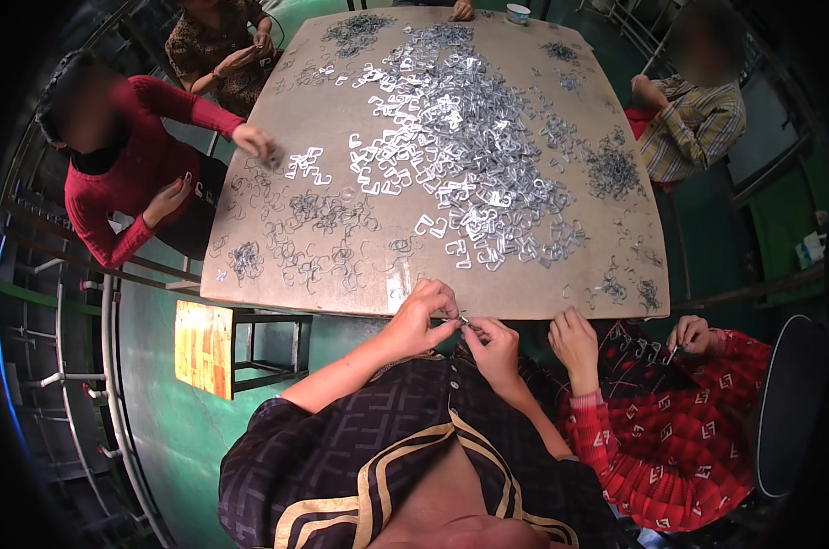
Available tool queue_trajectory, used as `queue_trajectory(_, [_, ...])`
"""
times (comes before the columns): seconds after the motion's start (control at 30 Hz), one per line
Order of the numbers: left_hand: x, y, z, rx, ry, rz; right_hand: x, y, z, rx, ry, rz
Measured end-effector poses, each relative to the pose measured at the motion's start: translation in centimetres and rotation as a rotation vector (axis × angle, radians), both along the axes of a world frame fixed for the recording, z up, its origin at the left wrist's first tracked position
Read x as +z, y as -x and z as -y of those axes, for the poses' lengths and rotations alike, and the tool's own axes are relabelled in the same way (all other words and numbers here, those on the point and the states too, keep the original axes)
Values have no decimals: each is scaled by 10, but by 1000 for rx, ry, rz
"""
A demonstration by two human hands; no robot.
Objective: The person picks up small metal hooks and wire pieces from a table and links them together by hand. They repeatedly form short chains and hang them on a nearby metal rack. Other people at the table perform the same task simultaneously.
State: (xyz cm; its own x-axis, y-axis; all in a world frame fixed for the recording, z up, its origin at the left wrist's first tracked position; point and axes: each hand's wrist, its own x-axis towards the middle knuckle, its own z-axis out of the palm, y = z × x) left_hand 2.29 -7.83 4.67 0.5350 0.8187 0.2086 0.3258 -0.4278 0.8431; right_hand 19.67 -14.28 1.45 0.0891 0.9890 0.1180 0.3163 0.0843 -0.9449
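At the near edge of the table, my left hand point(425, 317) and my right hand point(494, 353) meet with their fingertips pinched together. Between them is a small silver metal piece point(464, 320), mostly covered by the fingers, so its exact shape is hidden. Just beyond my hands a strip of clear tape point(399, 284) lies on the brown tabletop point(341, 291). A large heap of shiny flat metal hooks point(474, 137) runs down the middle of the table. Thin bent wire pieces point(318, 215) are scattered to the left of it.
Across from a person in a red sweater point(121, 183) sits one in a plaid shirt point(693, 123). Close at my right, a person in patterned red point(671, 430) has a hand point(574, 343) by the table edge. A wooden-topped stool point(204, 349) stands at left.
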Motion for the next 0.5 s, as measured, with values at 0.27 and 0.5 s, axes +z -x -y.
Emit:
queue_trajectory(0.27, [-6, -4, 13, -33, 177, 225, -17, -20, -14, 61, -38, 12])
queue_trajectory(0.5, [2, 0, 16, -114, 33, 124, -70, -52, -91, -46, -200, 806])
